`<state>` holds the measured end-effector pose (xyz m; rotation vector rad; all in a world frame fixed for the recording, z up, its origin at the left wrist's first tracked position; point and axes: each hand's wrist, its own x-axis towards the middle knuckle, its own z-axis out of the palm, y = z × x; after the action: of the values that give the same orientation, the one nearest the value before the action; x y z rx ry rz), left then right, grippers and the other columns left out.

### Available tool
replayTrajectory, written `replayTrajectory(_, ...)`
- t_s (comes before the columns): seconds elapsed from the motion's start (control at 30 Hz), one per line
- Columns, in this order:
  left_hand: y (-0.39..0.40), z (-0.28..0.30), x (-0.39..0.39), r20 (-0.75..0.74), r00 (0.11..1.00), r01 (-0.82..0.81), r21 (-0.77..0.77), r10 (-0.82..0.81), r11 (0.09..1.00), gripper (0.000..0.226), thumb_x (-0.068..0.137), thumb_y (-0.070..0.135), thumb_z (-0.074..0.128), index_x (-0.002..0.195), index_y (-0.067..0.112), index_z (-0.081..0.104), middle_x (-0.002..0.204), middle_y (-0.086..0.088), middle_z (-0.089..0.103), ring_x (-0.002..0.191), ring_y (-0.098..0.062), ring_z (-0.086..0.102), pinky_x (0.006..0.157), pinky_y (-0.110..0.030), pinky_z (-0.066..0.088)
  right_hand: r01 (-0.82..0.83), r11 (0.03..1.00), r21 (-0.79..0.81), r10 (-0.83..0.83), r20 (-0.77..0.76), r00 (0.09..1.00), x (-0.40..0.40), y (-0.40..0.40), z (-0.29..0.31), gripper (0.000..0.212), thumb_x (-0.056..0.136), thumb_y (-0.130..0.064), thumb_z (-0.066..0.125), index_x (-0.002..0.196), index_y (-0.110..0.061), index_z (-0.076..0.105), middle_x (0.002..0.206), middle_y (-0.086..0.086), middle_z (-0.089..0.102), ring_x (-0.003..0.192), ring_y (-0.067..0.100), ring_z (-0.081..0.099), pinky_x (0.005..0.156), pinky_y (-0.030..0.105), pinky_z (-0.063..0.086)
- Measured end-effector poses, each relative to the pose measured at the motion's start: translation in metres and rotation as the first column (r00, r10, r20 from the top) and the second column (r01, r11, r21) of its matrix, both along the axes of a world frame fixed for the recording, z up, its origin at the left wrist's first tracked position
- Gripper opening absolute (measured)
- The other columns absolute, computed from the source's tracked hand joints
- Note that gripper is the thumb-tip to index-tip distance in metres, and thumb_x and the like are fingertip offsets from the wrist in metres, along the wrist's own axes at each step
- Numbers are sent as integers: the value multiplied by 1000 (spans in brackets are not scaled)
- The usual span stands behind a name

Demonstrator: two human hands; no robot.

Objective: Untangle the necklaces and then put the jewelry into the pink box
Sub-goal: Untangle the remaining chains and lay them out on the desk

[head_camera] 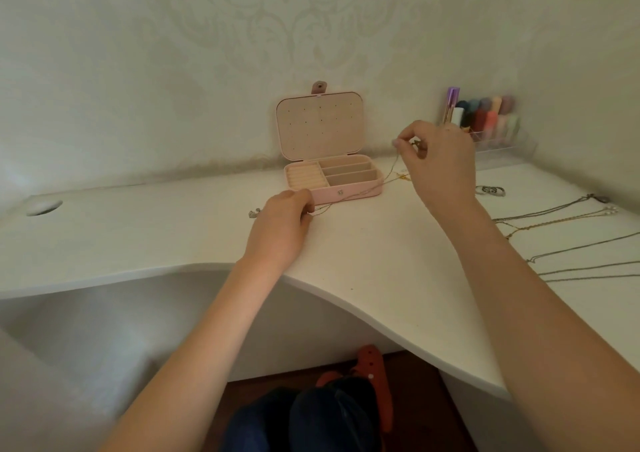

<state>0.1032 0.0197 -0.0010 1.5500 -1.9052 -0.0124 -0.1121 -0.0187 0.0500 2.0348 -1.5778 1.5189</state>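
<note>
Both hands are pinching a thin silver chain necklace, left hand anchoring it on the white counter, right hand lifting toward two o'clock, stretching it to free tangles.

Taut chain crosses front of open pink box; laid-out necklaces crowd right.

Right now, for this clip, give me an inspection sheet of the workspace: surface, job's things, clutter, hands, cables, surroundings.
Surface: white desk, curved front edge, grommet hole far left.
Job's things: pink box open, compartments look empty; thin chain stretched between both hands; necklaces laid out at right; rings beside them.
Clutter: organizer of cosmetics at the wall.
Hands: left hand pinches the chain on the desk; right hand pinches it, raised.
Cables: nothing seen.
Surroundings: patterned wallpaper; red shoe below.
</note>
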Motion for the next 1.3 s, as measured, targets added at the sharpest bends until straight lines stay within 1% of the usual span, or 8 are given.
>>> replayTrajectory(0.13, 0, -1, 7, -9, 999, -39, -6, 39, 999, 27, 87, 0, 50, 102, 11, 69, 99, -11, 66, 94, -30, 59, 80, -36, 46, 96, 995, -10, -96, -156, 983, -3, 0, -2, 16, 93, -28, 56, 94, -18, 69, 64, -4, 49, 84, 24, 48, 76, 30, 28)
replayTrajectory(0.57, -4, -4, 17, 13, 918, -395, -13, 395, 919, 39, 82, -11, 42, 103, 4, 71, 103, -20, 63, 98, -38, 54, 75, -40, 44, 178, 984, 0, -178, -2, 984, -21, -3, -1, 18, 92, -32, 57, 93, -18, 69, 73, 6, 63, 84, 28, 54, 82, 41, 38)
replayTrajectory(0.73, 0, -4, 14, 132, 885, -443, -50, 446, 895, 37, 84, -6, 45, 106, 12, 69, 111, -12, 63, 107, -33, 48, 77, -35, 32, 54, 998, 25, -54, 30, 998, -15, -2, 0, 14, 89, -31, 61, 87, -19, 69, 57, -12, 45, 77, 24, 52, 80, 45, 44)
replayTrajectory(0.87, 5, 1, 12, -57, 993, -112, -81, 108, 990, 41, 79, -8, 47, 101, 14, 73, 111, -1, 67, 109, -22, 54, 91, -26, 38, -8, 1000, 10, 8, 51, 999, -11, -1, 2, 12, 88, -32, 62, 83, -22, 68, 52, -16, 38, 69, 22, 46, 77, 44, 44)
replayTrajectory(1.0, 15, 8, 3, -80, 989, 135, 140, -125, 981, 37, 85, -1, 50, 103, 20, 75, 111, 8, 69, 106, -8, 60, 86, -6, 34, -39, 999, 14, 38, 55, 998, -9, -2, 1, 11, 87, -33, 62, 81, -25, 67, 52, -15, 40, 68, 23, 46, 74, 44, 46)
replayTrajectory(1.13, 13, 3, 8, -36, 994, -100, 102, 104, 990, 33, 88, 7, 47, 99, 19, 76, 107, 0, 72, 104, -22, 62, 91, -26, 46, -29, 999, 14, 28, 50, 998, -12, -4, -1, 10, 87, -33, 63, 81, -27, 66, 53, -14, 43, 67, 21, 47, 73, 42, 46)
replayTrajectory(1.2, 12, 2, 12, -75, 966, -243, 54, 246, 969, 31, 86, 6, 46, 92, 11, 76, 97, -12, 72, 91, -34, 63, 81, -38, 51, -27, 1000, 11, 26, 52, 998, -13, -6, -1, 9, 87, -32, 64, 81, -26, 68, 53, -13, 43, 66, 20, 47, 72, 41, 45)
replayTrajectory(1.3, 12, 0, 13, -74, 930, -356, 53, 360, 933, 26, 85, 5, 44, 79, 0, 68, 78, -20, 66, 74, -38, 59, 63, -38, 48, -30, 999, 16, 29, 21, 999, -12, -6, -3, 10, 87, -31, 64, 83, -24, 69, 52, -15, 42, 68, 22, 48, 72, 40, 45)
